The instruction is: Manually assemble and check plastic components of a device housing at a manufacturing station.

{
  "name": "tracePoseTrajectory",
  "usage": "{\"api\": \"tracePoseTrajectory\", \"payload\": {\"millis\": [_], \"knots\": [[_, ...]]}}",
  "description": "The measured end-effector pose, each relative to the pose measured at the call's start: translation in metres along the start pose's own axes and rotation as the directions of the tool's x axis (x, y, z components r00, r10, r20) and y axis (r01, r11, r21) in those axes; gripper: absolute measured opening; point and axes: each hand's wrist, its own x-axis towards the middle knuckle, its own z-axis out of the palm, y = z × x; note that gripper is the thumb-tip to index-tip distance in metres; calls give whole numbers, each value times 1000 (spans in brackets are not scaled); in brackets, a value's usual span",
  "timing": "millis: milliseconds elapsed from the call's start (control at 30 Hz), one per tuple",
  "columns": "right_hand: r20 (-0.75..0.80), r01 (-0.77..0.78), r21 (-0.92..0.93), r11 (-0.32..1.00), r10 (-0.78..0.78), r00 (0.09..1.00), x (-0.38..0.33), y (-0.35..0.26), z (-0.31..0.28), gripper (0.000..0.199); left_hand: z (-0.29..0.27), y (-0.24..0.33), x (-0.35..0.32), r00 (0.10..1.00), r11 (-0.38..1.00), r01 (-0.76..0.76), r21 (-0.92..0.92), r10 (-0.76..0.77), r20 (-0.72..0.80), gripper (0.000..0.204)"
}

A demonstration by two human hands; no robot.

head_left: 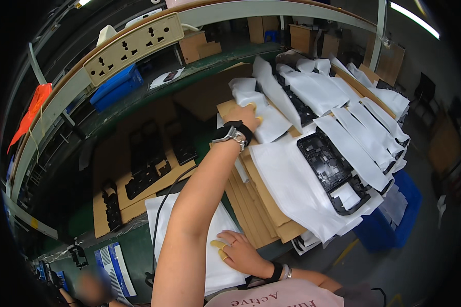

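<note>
My left hand, wearing yellow finger cots, reaches far forward to the stack. Its bent fingers close on the edge of a white foam sheet beside a strip of cardboard; the grip itself is partly hidden. Near my body, my right hand rests with fingers spread on a flat white sheet on the bench. Right of my left hand, a black plastic frame with molded ribs lies on a white foam sheet atop the stack. More black parts show between the white sheets behind it.
Flat cardboard is piled under the stack. To the left, black plastic parts lie on cardboard. A black cable crosses the bench. A power strip spans the upper rail. Blue bins stand behind and at right. Another person sits lower left.
</note>
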Motion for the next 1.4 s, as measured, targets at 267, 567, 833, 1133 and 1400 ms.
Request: {"api": "tracePoseTrajectory", "payload": {"millis": [267,567,833,1133,1400], "knots": [[24,19,21,1000,-20,1000,-2,-4,0,14,2,-99,-9,986,892,165,-420,-163,40,43],[6,7,32,999,-7,1000,-2,-1,-4,18,-40,-111,-219,965,570,98,-815,-254,-61,47],[50,-136,158,978,130,990,7,-6,-4,37,-20,-68,-401,871,883,427,-194,-459,-175,60],[36,-19,-9,1000,20,999,8,-8,-2,40,-23,-32,-399,894,687,358,-633,-56,445,67],[81,-3,-69,998,8,997,11,-12,-5,29,-31,-40,-403,902,898,430,88,-432,-2,69]]}}
